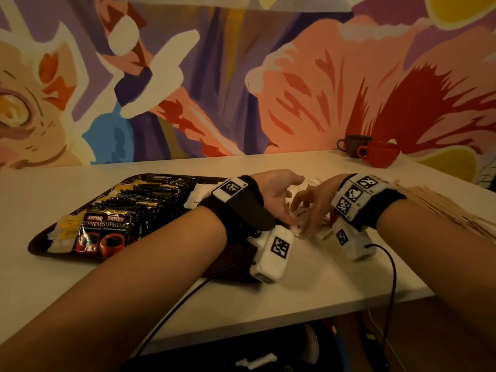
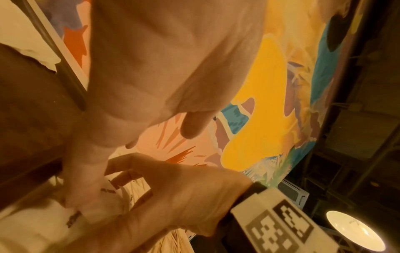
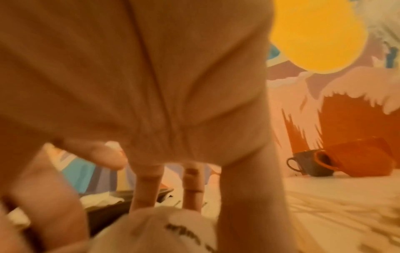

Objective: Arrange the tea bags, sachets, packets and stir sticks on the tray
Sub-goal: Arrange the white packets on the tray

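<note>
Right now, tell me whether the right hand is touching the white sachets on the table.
Touching. The right wrist view shows the right hand with fingertips planted on the white sachets; the head view agrees.
</note>
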{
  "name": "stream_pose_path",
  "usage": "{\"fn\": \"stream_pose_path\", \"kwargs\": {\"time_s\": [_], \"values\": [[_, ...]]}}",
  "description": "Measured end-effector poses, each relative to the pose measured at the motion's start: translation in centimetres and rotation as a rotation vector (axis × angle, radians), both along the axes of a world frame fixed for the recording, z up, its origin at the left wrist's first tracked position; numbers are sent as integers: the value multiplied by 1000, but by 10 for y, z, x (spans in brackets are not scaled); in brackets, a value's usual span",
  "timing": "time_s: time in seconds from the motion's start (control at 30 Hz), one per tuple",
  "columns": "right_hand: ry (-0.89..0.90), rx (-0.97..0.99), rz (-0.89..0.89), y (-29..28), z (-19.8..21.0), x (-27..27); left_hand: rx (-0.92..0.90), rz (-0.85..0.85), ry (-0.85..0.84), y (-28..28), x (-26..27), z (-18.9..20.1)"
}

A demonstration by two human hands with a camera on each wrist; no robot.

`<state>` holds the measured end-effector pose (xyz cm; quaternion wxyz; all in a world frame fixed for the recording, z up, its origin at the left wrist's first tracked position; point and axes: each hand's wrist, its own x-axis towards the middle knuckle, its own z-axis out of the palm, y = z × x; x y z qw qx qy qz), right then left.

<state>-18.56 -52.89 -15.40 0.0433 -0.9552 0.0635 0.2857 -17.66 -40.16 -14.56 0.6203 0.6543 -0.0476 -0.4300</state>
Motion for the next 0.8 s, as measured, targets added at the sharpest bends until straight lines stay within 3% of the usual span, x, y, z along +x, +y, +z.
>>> {"fn": "stream_pose_path", "kwargs": {"time_s": [0.1, 0.23, 0.5, 0.8], "values": [[-37, -264, 119, 18, -3, 2, -51, 60, 42, 4, 0, -5], [-91, -283, 132, 30, -2, -1, -53, 45, 5, 15, -4, -4], [-353, -101, 6, 22, -3, 4, -47, 40, -106, 42, -1, -8], [-542, 473, -254, 1, 32, -5, -133, 94, -67, 67, 3, -5]]}}
